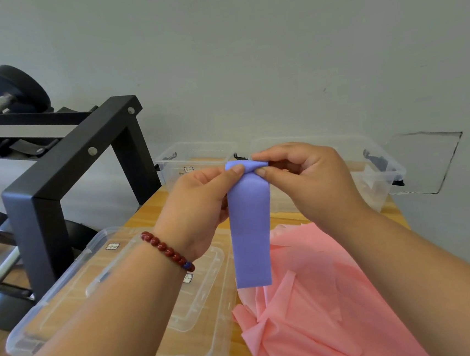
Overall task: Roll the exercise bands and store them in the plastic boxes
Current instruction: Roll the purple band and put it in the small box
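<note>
Since that purple band (249, 225) looks thin, floppy and stretchy, pinch its top edge like your left hand (202, 206) and right hand (311, 176) do now, above the surface (151, 211), rolling tight.

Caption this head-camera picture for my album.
Left hand and right hand pinch a purple band above pink bands, plastic boxes behind.

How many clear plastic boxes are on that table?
2. The left box stands at the far edge of the table, next to the black rack; the right box stands beside it, further right. Others may sit out of view.
</note>
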